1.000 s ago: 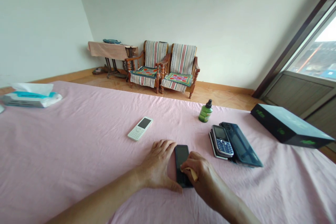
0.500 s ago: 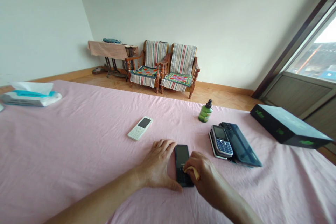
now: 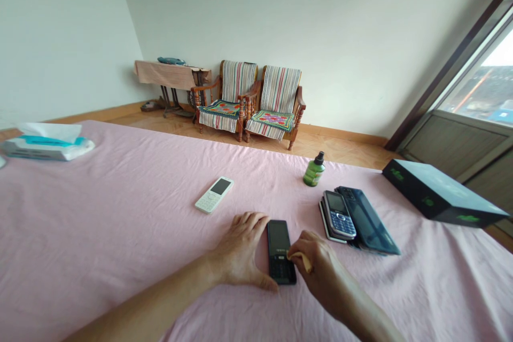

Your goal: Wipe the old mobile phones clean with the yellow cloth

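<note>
A black keypad phone [image 3: 279,243] lies face up on the pink cloth, its dark screen at the far end. My left hand [image 3: 243,251] rests along its left side, fingers and thumb spread, touching the top left edge and the lower left corner. My right hand [image 3: 315,256] is closed on a small yellowish cloth [image 3: 303,261], which meets the phone's right side near the top of the keypad. Part of the cloth is hidden inside my fingers. Beyond my left hand lies a white keypad phone [image 3: 215,195].
Right of my hands lie a blue keypad phone [image 3: 339,216] stacked on another device and a dark blue smartphone [image 3: 368,219]. A green spray bottle [image 3: 314,170] stands behind them. A black box [image 3: 441,192] is far right, a tissue pack [image 3: 48,147] far left.
My right hand has slid slightly to the right with the cloth, uncovering more of the black phone's keypad. My left hand stays in place.
</note>
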### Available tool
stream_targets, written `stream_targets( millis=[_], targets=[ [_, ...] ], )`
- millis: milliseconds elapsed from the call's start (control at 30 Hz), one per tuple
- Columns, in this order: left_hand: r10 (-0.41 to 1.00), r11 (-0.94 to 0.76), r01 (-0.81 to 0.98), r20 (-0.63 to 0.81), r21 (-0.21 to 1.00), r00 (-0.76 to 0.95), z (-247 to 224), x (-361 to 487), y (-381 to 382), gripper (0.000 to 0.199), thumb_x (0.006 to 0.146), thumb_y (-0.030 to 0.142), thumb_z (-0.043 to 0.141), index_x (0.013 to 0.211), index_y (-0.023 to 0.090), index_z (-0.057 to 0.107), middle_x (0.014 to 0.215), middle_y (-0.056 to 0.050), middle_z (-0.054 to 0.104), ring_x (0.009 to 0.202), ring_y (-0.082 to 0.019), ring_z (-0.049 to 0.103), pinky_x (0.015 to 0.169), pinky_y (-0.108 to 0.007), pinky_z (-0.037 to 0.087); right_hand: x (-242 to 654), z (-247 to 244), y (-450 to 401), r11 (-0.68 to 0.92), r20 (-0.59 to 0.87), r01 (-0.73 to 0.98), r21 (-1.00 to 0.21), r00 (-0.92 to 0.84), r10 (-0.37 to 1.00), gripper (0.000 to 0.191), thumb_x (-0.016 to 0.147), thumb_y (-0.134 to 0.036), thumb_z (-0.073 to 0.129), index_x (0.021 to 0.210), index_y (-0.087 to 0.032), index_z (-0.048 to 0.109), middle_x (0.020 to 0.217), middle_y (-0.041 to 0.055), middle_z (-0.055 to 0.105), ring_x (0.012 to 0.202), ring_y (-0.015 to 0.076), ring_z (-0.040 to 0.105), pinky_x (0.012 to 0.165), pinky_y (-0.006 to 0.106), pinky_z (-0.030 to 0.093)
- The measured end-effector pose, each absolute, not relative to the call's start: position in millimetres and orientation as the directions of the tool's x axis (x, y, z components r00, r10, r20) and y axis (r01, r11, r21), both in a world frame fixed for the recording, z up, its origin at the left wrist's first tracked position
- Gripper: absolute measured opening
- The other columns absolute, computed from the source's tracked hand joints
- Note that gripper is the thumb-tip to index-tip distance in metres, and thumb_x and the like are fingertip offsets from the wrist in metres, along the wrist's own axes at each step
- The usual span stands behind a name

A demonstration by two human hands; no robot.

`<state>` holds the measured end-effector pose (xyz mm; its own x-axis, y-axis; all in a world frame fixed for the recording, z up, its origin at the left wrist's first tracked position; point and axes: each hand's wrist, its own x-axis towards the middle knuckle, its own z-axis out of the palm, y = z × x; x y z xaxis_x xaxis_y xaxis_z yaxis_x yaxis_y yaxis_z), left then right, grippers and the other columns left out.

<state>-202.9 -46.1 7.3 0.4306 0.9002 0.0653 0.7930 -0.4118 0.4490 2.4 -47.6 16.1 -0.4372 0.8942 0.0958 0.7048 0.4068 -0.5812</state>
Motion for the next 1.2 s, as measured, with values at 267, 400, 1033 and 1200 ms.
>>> stream_targets(
  millis=[267,400,1033,1200],
  targets=[
    [0.898,-0.429,0.784,0.121,0.448,0.423,2.2,-202.2,-44.3,0.105,0.047,0.068,0.075,0.132,0.019,0.038,0.131,-0.014,0.047,0.117,-0.036,0.044,0.102,-0.051,0.032,-13.7,11.9,-52.4,0.489,0.162,0.65,-0.582,-0.497,0.853,0.026,0.083,-0.002,0.053,0.069,-0.018,0.068,0.078,0.0032,0.061,0.076,0.0156,0.054,0.064,0.025,0.036],
    [0.893,-0.441,0.778,0.133,0.448,0.43,2.3,-201.9,-45.2,0.104,0.047,0.066,0.076,0.132,0.019,0.038,0.131,-0.014,0.047,0.117,-0.035,0.044,0.101,-0.05,0.033,-19.1,12.8,-52.4,0.527,0.176,0.599,-0.603,-0.544,0.82,0.031,0.083,0.002,0.051,0.069,-0.019,0.07,0.078,0.0024,0.06,0.075,0.0143,0.053,0.065,0.024,0.036],
    [0.896,-0.431,0.776,0.118,0.46,0.428,-0.2,-203.6,-45.2,0.108,0.047,0.069,0.075,0.134,0.018,0.038,0.132,-0.015,0.046,0.119,-0.037,0.042,0.103,-0.053,0.031,-6.4,16.8,-56.2,0.508,0.139,0.554,-0.66,-0.574,0.807,0.03,0.079,0.003,0.049,0.07,-0.018,0.069,0.077,0.0027,0.06,0.074,0.0134,0.056,0.064,0.023,0.038],
    [0.895,-0.428,0.779,0.092,0.458,0.437,1.6,-204.6,-45.8,0.111,0.047,0.072,0.074,0.136,0.017,0.037,0.134,-0.016,0.044,0.121,-0.039,0.04,0.105,-0.055,0.027,8.9,17.4,-52.4,0.448,0.086,0.606,-0.658,-0.53,0.844,0.027,0.076,0.003,0.051,0.069,-0.017,0.068,0.076,0.0019,0.06,0.07,0.0125,0.057,0.062,0.022,0.039]
  ],
)
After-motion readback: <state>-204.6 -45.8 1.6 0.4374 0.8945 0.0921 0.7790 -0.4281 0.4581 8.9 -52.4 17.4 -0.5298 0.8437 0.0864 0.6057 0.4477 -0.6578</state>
